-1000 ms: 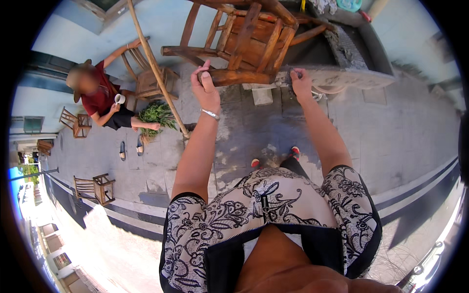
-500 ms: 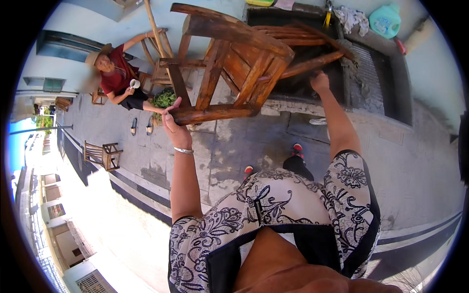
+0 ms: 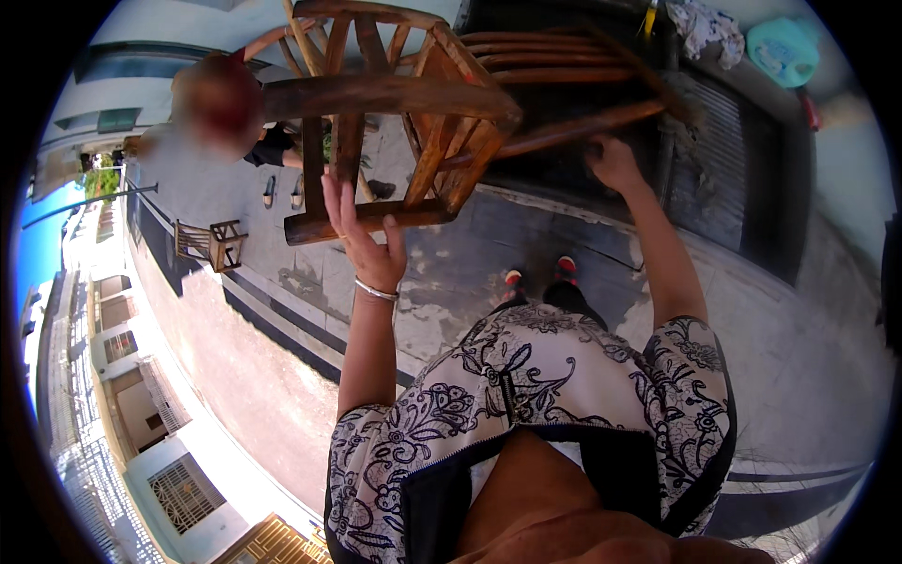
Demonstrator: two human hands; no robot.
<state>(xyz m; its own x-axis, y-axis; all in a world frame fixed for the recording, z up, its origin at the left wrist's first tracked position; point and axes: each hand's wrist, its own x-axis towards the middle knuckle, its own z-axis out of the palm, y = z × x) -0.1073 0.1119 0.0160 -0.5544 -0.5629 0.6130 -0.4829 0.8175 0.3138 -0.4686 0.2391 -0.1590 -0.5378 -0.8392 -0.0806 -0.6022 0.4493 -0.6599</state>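
I hold a brown wooden chair (image 3: 395, 94) up in the air in front of me, tilted on its side. My left hand (image 3: 362, 240) presses against the chair's lower rail, fingers spread along the wood. My right hand (image 3: 613, 162) grips a rung on the chair's far side. A silver bangle sits on my left wrist. My feet in red-trimmed shoes (image 3: 537, 277) stand on the grey pavement (image 3: 442, 273) below.
Another person in a red top (image 3: 221, 108) sits on the ground at the upper left, partly behind the chair. A small wooden chair (image 3: 211, 244) stands on the pavement to the left. A dark metal grate (image 3: 723, 179) and a teal bag (image 3: 780, 52) lie at the upper right.
The chair has swung closer and higher and turned further round. My left hand has shifted along the lower rail; my right hand has stayed on the far side.
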